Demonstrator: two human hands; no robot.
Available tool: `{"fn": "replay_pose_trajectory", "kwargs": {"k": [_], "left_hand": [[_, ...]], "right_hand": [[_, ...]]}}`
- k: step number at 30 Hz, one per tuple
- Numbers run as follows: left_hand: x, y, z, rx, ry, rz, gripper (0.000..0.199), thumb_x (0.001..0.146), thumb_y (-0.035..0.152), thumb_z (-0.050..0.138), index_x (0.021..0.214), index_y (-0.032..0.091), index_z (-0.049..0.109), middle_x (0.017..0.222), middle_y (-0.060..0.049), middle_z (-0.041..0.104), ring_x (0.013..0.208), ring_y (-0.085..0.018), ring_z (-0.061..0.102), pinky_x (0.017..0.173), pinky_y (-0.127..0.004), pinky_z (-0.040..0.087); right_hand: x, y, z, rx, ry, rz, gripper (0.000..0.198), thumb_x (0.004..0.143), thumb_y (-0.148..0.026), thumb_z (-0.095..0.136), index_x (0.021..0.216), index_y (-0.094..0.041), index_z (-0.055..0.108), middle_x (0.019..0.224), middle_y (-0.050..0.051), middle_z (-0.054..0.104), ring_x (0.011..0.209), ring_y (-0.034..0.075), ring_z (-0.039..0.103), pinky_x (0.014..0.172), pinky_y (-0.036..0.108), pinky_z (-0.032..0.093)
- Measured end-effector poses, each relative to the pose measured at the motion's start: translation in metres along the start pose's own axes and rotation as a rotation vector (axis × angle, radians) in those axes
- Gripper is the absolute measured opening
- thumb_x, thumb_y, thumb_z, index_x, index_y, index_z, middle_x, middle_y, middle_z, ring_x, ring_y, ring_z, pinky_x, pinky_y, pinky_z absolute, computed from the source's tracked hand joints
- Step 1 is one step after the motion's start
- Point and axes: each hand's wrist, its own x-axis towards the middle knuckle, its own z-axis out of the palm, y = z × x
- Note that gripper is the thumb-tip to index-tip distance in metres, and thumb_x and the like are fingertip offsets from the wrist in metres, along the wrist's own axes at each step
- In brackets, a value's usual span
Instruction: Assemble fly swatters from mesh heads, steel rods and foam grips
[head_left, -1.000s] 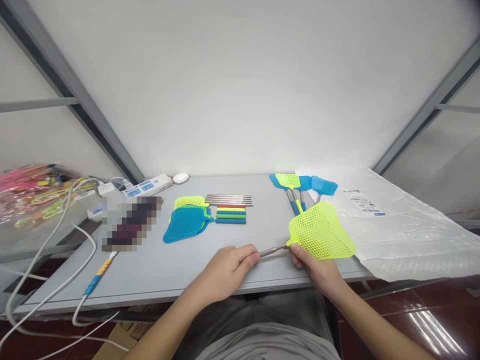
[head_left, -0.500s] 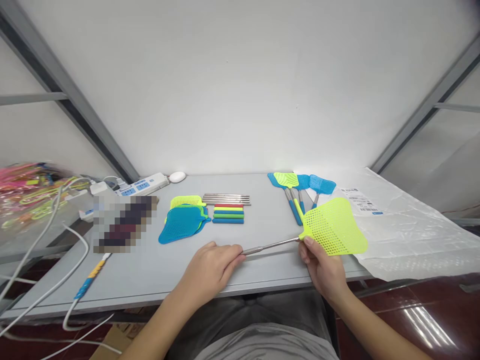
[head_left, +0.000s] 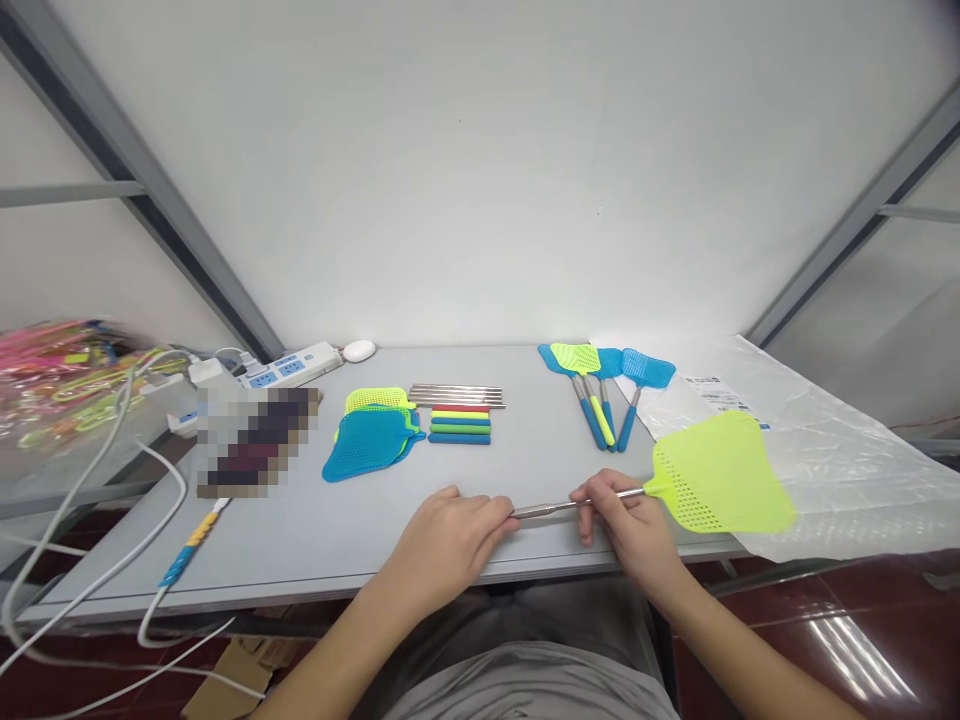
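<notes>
A yellow-green fly swatter (head_left: pixel 721 478) with a thin metal rod is held across the front of the table, its mesh head to the right. My left hand (head_left: pixel 456 540) is closed round the rod's left end, which the fingers hide. Nearer the head, my right hand (head_left: pixel 628 522) grips the rod with thumb and fingers. Behind my left hand lie a stack of blue and yellow-green swatter heads (head_left: pixel 371 443), several metal rods (head_left: pixel 457 395) and a row of coloured handle grips (head_left: pixel 461 427). Assembled fly swatters (head_left: pixel 592 400) rest side by side beyond my right hand.
White plastic packaging (head_left: pixel 840 480) with a label covers the table's right side. At the left are a power strip (head_left: pixel 296 366), loose white cables (head_left: pixel 169 465), a blurred-out object (head_left: pixel 259 440) and bagged colourful items (head_left: pixel 71 385). A white oval object (head_left: pixel 359 351) sits near the wall.
My right hand has slid from the base of the swatter head onto the metal rod. The head has shifted right and slightly down, while my left hand keeps hold of the rod's end.
</notes>
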Motion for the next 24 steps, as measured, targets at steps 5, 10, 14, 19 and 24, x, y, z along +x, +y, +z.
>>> {"fn": "replay_pose_trajectory", "kwargs": {"k": [5, 10, 14, 19, 24], "left_hand": [[-0.010, -0.022, -0.007, 0.076, 0.053, 0.007, 0.027, 0.102, 0.034, 0.036, 0.088, 0.021, 0.056, 0.070, 0.002, 0.064, 0.063, -0.016, 0.058, 0.062, -0.031, 0.029], [-0.018, -0.028, -0.012, 0.129, 0.122, 0.059, 0.023, 0.101, 0.030, 0.039, 0.089, 0.020, 0.057, 0.070, 0.001, 0.059, 0.063, -0.015, 0.052, 0.063, -0.030, 0.028], [-0.016, -0.017, -0.016, 0.171, 0.151, 0.043, 0.019, 0.099, 0.026, 0.042, 0.090, 0.019, 0.057, 0.072, -0.001, 0.057, 0.065, -0.017, 0.049, 0.065, -0.031, 0.029], [-0.012, 0.006, -0.022, 0.195, 0.163, 0.021, 0.015, 0.098, 0.026, 0.043, 0.096, 0.020, 0.057, 0.073, -0.001, 0.056, 0.064, -0.018, 0.048, 0.064, -0.032, 0.029], [-0.005, 0.024, -0.025, 0.184, 0.065, -0.033, 0.019, 0.098, 0.019, 0.038, 0.091, 0.021, 0.056, 0.072, -0.001, 0.059, 0.059, -0.018, 0.050, 0.059, -0.031, 0.027]], "right_hand": [[0.001, 0.007, -0.005, 0.152, 0.128, 0.019, 0.032, 0.091, -0.047, 0.058, 0.080, -0.018, 0.067, 0.051, -0.002, 0.055, 0.046, 0.011, 0.047, 0.049, 0.025, 0.034], [-0.002, 0.007, -0.004, 0.127, 0.036, -0.014, 0.030, 0.092, -0.045, 0.058, 0.082, -0.018, 0.068, 0.056, 0.000, 0.058, 0.052, 0.012, 0.052, 0.054, 0.026, 0.038], [-0.003, 0.003, 0.000, 0.210, -0.045, -0.007, 0.017, 0.090, -0.038, 0.063, 0.087, -0.021, 0.065, 0.061, -0.002, 0.062, 0.054, 0.012, 0.055, 0.055, 0.025, 0.040], [-0.007, -0.004, 0.023, 0.273, -0.143, 0.020, 0.020, 0.093, -0.039, 0.058, 0.093, -0.021, 0.067, 0.069, 0.001, 0.065, 0.061, 0.014, 0.059, 0.059, 0.027, 0.044], [-0.006, -0.008, 0.054, 0.244, -0.230, 0.009, 0.026, 0.093, -0.043, 0.057, 0.089, -0.019, 0.066, 0.066, 0.000, 0.061, 0.062, 0.013, 0.056, 0.063, 0.028, 0.043]]}}
